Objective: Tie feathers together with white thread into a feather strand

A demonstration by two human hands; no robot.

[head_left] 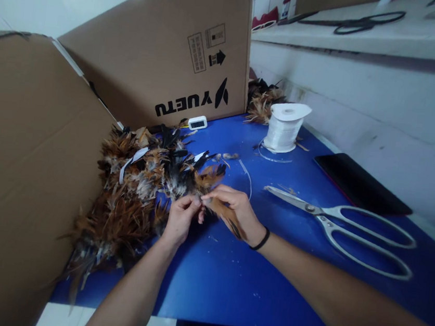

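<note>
A heap of brown, black and white feathers [127, 194] lies on the blue table [228, 279] against a cardboard sheet. My left hand [180, 217] pinches feathers at the heap's right edge. My right hand [231, 209], with a black band on its wrist, is closed on a small bunch of brown feathers [227, 216] that trails under the palm. The fingertips of both hands meet over the bunch. A thin clear thread [248, 177] curves from near my right hand toward a white spool [284, 126].
Large white-handled scissors [351, 228] lie to the right. A black phone [360, 183] rests by the wall. Cardboard sheets [23, 172] stand at left and back. A small white device [197, 123] and more feathers [261, 102] lie at the rear.
</note>
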